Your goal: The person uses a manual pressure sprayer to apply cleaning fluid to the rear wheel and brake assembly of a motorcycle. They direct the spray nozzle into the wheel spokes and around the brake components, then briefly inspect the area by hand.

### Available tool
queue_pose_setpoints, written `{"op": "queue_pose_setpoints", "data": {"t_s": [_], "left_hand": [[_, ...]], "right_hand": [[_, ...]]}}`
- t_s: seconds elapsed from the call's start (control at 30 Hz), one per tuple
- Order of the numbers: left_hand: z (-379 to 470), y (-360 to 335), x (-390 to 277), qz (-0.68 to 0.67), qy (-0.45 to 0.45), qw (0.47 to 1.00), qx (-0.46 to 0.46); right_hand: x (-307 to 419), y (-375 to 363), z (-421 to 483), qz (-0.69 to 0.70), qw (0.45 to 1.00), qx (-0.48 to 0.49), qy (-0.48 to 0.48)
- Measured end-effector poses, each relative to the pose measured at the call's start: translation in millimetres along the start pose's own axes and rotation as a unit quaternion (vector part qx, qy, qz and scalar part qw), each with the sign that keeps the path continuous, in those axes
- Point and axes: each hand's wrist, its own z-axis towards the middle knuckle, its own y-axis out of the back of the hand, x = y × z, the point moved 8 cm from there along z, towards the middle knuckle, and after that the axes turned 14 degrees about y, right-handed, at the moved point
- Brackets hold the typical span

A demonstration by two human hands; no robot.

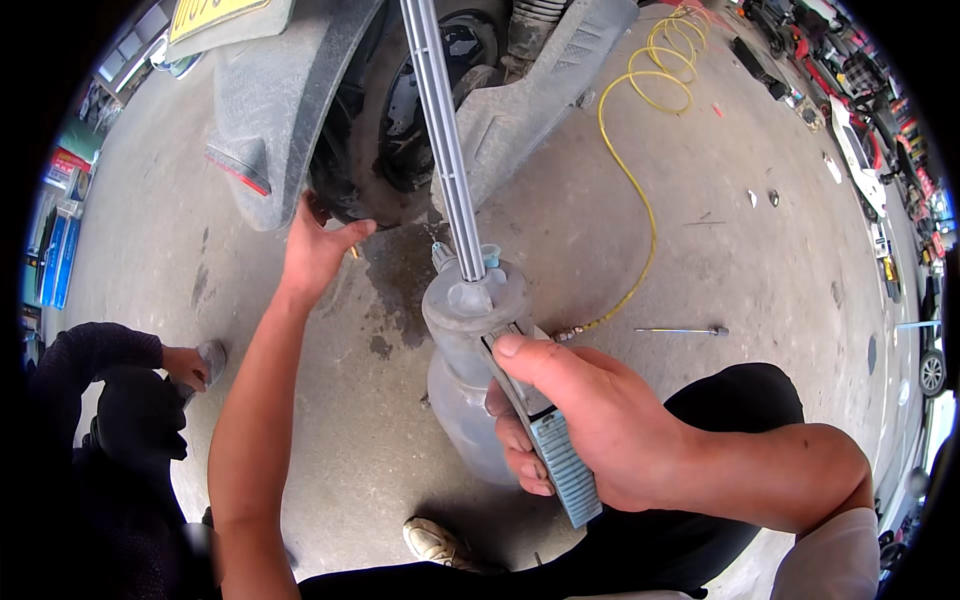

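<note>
My right hand (592, 420) is wrapped around the light-blue ribbed grip of a grey plastic air-powered canister tool (480, 420), thumb on top near its lever. A long grey ribbed tube (446, 142) runs from the canister's head up past the wheel. My left hand (315, 244) reaches under the rear mudguard (259, 135) of a scooter or motorcycle, at the lower edge of the dirty tyre (367, 172). Its thumb is spread; the other fingers are partly hidden. A small orange piece (355, 253) shows below that thumb, and whether I hold it is unclear.
A yellow air hose (649, 217) coils across the concrete floor to a metal fitting by the tool. One thin metal rod (679, 330) lies to the right. At left, another person's hand (186, 367) is near a shoe. Dark wet stains (401, 277) mark the floor.
</note>
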Motion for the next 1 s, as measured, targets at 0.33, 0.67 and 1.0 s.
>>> {"op": "queue_pose_setpoints", "data": {"t_s": [0.33,0.67,1.0], "left_hand": [[7,-9,18,-0.002,0.006,1.000,0.017],[-6,12,-33,0.012,-0.064,0.996,-0.066],[-10,8,-38,0.020,-0.155,0.984,-0.084]], "right_hand": [[-2,7,-7,0.008,1.000,-0.008,-0.008],[10,9,-22,-0.014,1.000,0.020,0.003],[25,5,-22,-0.023,0.996,0.019,0.087]]}}
